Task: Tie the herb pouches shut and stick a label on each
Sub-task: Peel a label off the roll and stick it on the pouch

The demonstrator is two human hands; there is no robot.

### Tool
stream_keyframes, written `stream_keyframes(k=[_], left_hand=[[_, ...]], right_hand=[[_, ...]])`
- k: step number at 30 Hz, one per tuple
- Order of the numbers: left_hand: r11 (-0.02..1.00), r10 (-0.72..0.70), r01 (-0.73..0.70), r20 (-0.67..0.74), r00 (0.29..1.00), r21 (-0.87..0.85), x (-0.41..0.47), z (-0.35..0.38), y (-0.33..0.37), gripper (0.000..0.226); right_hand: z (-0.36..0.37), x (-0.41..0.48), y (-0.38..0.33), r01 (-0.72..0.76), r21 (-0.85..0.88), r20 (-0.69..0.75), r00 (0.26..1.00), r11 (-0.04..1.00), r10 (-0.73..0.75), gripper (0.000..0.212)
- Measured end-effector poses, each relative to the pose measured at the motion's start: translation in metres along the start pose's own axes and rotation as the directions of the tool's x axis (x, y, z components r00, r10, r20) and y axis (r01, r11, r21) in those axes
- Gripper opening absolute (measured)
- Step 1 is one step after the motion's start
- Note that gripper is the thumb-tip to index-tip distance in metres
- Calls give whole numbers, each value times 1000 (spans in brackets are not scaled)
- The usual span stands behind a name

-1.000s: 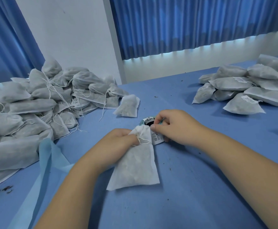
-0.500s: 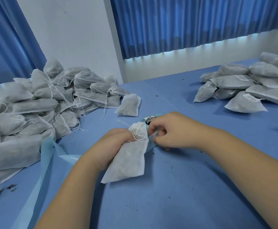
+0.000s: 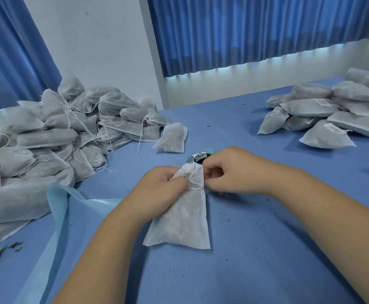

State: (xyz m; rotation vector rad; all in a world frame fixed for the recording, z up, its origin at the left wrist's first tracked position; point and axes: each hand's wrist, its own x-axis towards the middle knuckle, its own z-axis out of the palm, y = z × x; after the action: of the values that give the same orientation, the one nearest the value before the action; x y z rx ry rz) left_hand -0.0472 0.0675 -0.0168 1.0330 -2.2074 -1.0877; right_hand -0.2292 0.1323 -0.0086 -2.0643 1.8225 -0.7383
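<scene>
Herb-filled pouch point(image 3: 182, 222), left grip point(image 3: 157, 191) clutching its neck, right grip point(image 3: 229, 172) pinching its mouth

Blocked on the left by a heap of grey-white drawstring fabric pouches point(image 3: 47, 137), with one loose pouch point(image 3: 171, 139) just off its right edge and a pale-blue fabric strip point(image 3: 69, 207) trailing along its near side. Blocked at far right by a stack of labelled grey-white pouches point(image 3: 323, 115); between the two piles, open blue worktop point(image 3: 234, 119) back to the wall. Nearer, taken up mid-worktop by the left grip point(image 3: 157, 189) and right grip point(image 3: 229, 170) clasping a white flat pouch point(image 3: 183, 224), a small blue label roll point(image 3: 200, 155) just behind them; bare on the near right.
</scene>
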Motion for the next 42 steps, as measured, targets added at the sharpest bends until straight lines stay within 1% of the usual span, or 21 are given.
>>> stream_keyframes(k=[2, 4, 7, 10, 15, 18, 21, 24, 27, 34, 37, 42], left_hand=[[1000, 3, -3, 4, 1000, 1, 0, 0, -1, 25], [1000, 4, -4, -8, 1000, 6, 1, 0, -4, 30], [1000, 3, -3, -22, 1000, 24, 2, 0, -6, 36], [999, 5, -4, -23, 1000, 42, 3, 1, -8, 36], [999, 4, -2, -25, 1000, 51, 2, 3, -8, 32], [998, 2, 0, -30, 1000, 59, 3, 2, -10, 31], [998, -11, 13, -33, 999, 61, 4, 1, -10, 30], [998, -16, 18, -32, 999, 62, 4, 1, -10, 30], [997, -14, 17, -35, 999, 73, 5, 2, -11, 29], [997, -43, 44, -30, 999, 56, 4, 1, -12, 29], [997, -56, 57, -32, 998, 54, 4, 0, -12, 27], [995, -67, 70, -48, 997, 64, 4, 0, -11, 24]], right_hand=[[-2, 0, 0, 12, 0, -16, 1000, 1000, -12, 13], [-3, 0, 0, 18, -14, -23, 1000, 1000, -19, 12], [-3, 2, 1, -5, -45, -19, 1000, 999, 4, 11], [-3, 2, 3, -35, -73, -4, 999, 997, 35, 12], [-5, 3, 3, -36, -82, 20, 999, 996, 38, 17], [-8, 2, 3, -44, -62, 31, 998, 997, 46, 25], [-7, 2, 2, -54, -30, 6, 999, 998, 54, 31], [-5, 5, 2, -78, 8, -45, 996, 997, 78, 33], [-4, 5, 3, -100, 74, -55, 993, 992, 104, 32], [-12, 1, 15, -98, 255, 85, 993, 962, 79, 35], [-19, -3, 21, -160, 320, 166, 980, 934, 111, 36], [-27, -6, 28, -261, 362, 236, 954, 895, 183, 34]])
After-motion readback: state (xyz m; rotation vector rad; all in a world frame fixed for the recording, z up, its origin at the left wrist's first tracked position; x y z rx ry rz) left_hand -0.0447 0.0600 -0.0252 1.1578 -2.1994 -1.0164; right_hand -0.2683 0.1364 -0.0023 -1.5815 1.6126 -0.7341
